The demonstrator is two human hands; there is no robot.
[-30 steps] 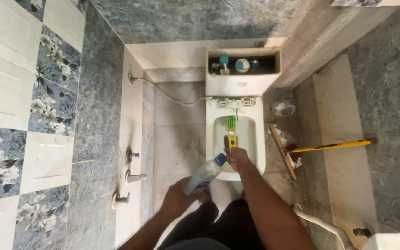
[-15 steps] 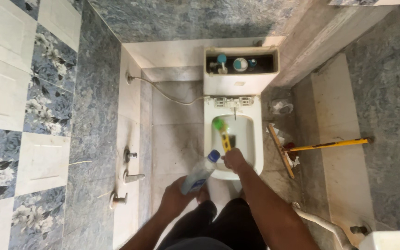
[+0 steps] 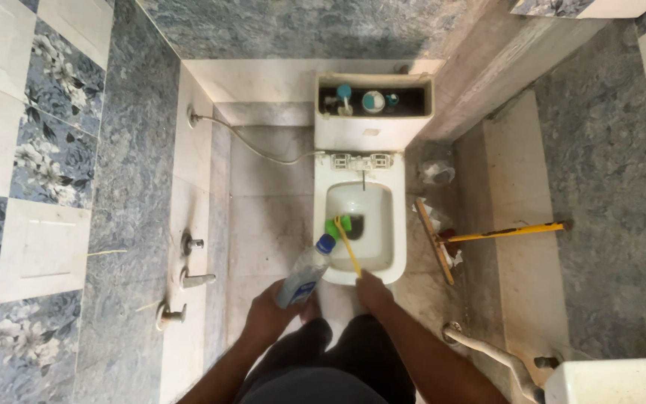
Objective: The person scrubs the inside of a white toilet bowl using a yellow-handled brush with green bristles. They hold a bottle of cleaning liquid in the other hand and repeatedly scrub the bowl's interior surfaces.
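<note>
Right hand (image 3: pixel 373 290) fingers clenched on yellow brush (image 3: pixel 345 240), its long axis running up-left, green bristles inside the toilet bowl (image 3: pixel 394 224). Left hand (image 3: pixel 269 314) grips clear bottle (image 3: pixel 304 272), blue cap pointing up-right toward bowl, blue label nearest the fingers.

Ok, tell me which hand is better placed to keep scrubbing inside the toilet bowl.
Right. The right hand grips the yellow brush, its green head inside the toilet bowl. The left hand holds the cleaner bottle.
</note>
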